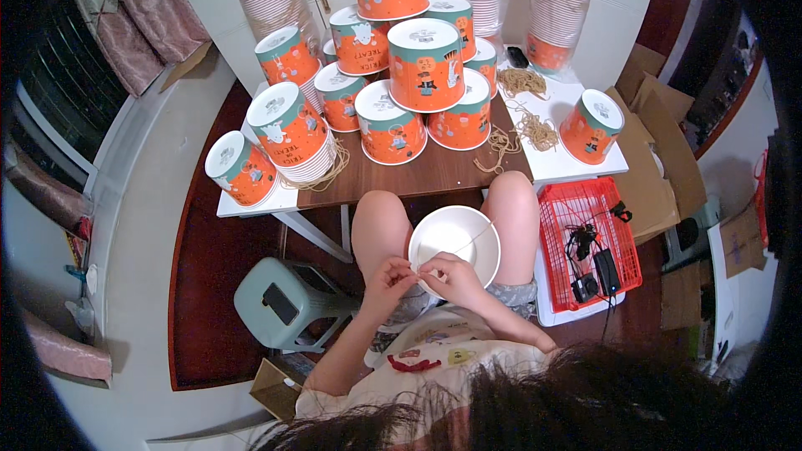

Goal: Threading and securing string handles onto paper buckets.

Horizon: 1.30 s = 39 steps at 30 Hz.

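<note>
Bucket [454,238] on lap: left hand [388,274], right hand [447,274] pinch string [468,240] at rim; finished buckets [393,129] stacked on table [434,171]; loose strings [535,129] remain.

Fingertips of both hands [422,271] hide the string's [468,242] near end; bucket [455,238] outside hidden between knees.

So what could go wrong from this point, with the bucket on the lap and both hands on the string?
The open white bucket rests loosely on the knees; with the left hand and right hand both pinching the thin string at its rim, it could slide off. The stacked orange buckets lean at the table edge; a knock might topple them.
</note>
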Each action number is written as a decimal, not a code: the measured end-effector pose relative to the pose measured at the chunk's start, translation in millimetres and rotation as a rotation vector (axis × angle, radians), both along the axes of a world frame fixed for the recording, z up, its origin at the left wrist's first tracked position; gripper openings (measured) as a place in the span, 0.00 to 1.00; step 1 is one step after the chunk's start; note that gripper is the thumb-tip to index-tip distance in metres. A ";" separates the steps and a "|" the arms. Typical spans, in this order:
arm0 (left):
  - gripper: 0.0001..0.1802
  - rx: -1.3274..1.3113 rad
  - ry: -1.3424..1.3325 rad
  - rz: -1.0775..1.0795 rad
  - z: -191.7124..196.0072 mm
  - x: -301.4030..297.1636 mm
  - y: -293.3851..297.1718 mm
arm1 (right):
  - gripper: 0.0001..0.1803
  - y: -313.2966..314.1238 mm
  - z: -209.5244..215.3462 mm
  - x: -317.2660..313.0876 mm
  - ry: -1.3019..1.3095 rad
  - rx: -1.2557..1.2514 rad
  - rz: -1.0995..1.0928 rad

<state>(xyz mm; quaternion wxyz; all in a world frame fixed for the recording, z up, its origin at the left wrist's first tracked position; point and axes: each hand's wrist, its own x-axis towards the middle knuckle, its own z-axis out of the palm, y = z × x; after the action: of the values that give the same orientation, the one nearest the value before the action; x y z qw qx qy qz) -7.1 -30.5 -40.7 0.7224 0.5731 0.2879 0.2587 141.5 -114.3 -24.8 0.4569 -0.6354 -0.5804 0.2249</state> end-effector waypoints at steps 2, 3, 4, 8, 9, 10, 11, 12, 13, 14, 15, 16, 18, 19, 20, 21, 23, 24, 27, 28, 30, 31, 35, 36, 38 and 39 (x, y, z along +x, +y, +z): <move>0.13 -0.078 -0.014 0.003 -0.7 -0.1 0.8 | 0.07 -2.1 4.4 -0.7 -0.007 0.083 -0.032; 0.13 -0.095 -0.016 0.006 -1.0 -0.1 1.0 | 0.07 -2.3 4.2 -0.7 -0.007 0.083 -0.032; 0.13 -0.111 -0.018 0.009 -1.1 -0.1 1.1 | 0.08 -2.6 4.0 -0.8 -0.058 0.189 -0.024; 0.12 -0.123 -0.059 0.015 -1.7 -0.9 0.7 | 0.08 -4.1 8.2 -3.0 -0.279 0.339 -0.035; 0.12 -0.145 -0.069 0.008 -3.3 -1.2 1.3 | 0.08 -4.4 7.9 -2.7 -0.280 0.339 -0.035; 0.11 -0.166 -0.079 0.000 -4.0 -1.5 1.8 | 0.09 -5.0 6.9 -2.0 -0.302 0.344 -0.014; 0.11 -0.166 -0.079 0.000 -3.9 -1.3 2.0 | 0.09 -5.3 5.6 -1.3 -0.322 0.348 0.006; 0.11 -0.172 -0.071 -0.002 -3.6 -1.0 2.4 | 0.09 -5.2 4.5 -0.7 -0.322 0.349 0.007; 0.11 -0.178 -0.064 -0.004 -3.3 -0.9 2.7 | 0.08 -4.9 3.3 -0.2 -0.334 0.351 0.011; 0.11 -0.178 -0.064 -0.005 -2.9 -0.7 2.8 | 0.07 -4.6 2.1 0.4 -0.347 0.353 0.013; 0.11 -0.186 -0.051 -0.008 -2.4 -0.8 3.0 | 0.07 -3.7 0.6 0.6 -0.347 0.353 0.013; 0.11 -0.193 -0.038 -0.012 -2.1 -1.0 3.2 | 0.06 -2.5 -0.9 0.6 -0.331 0.350 0.008; 0.12 -0.208 -0.011 -0.029 -2.9 -3.5 5.7 | 0.06 -1.2 -1.7 0.7 -0.315 0.346 0.003; 0.13 -0.223 0.016 -0.046 -3.2 -4.2 6.4 | 0.04 -0.8 -1.7 0.8 -0.274 0.316 0.007; 0.13 -0.223 0.017 -0.046 -2.3 -3.4 4.8 | 0.03 -0.3 -1.8 0.7 -0.233 0.286 0.011; 0.15 -0.147 -0.033 -0.041 -0.3 -1.9 2.0 | 0.03 0.1 -1.4 0.7 -0.233 0.286 0.010; 0.17 -0.070 -0.083 -0.036 0.3 -1.0 0.3 | 0.03 0.6 0.3 0.1 -0.094 0.182 -0.002; 0.17 0.051 -0.074 -0.053 -0.7 -1.2 0.6 | 0.03 0.2 1.6 -1.0 -0.095 0.183 -0.002; 0.18 0.189 -0.050 -0.050 -5.5 -0.1 -0.2 | 0.03 -1.1 4.2 -3.0 0.001 0.124 0.011; 0.19 0.204 -0.035 -0.029 -6.2 0.3 -0.7 | 0.03 -0.9 4.4 -3.0 0.012 0.095 0.026; 0.17 0.196 -0.025 -0.010 -3.1 1.4 -1.9 | 0.03 -1.0 3.7 -2.3 0.023 0.066 0.039; 0.15 0.189 -0.016 0.011 -0.1 1.8 -2.8 | 0.02 -1.0 3.5 -2.2 0.055 0.049 0.041; 0.13 0.331 0.097 -0.017 19.2 0.1 0.0 | 0.03 -0.5 9.1 -1.1 0.282 -0.203 0.047; 0.12 0.369 0.100 -0.017 22.8 0.1 0.6 | 0.03 0.1 7.4 -1.1 0.282 -0.201 0.048; 0.11 0.408 0.102 -0.017 25.5 -0.3 2.1 | 0.04 1.5 1.1 -0.4 0.151 -0.077 0.055; 0.11 0.376 0.085 -0.024 25.9 -0.3 2.8 | 0.04 1.5 0.4 -0.4 0.150 -0.076 0.053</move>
<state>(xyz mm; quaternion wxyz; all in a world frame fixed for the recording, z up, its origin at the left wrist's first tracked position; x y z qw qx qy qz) -7.4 -27.7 -14.8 0.5928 0.7116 0.2578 0.2751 141.1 -112.8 -24.4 0.4685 -0.6180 -0.5524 0.3059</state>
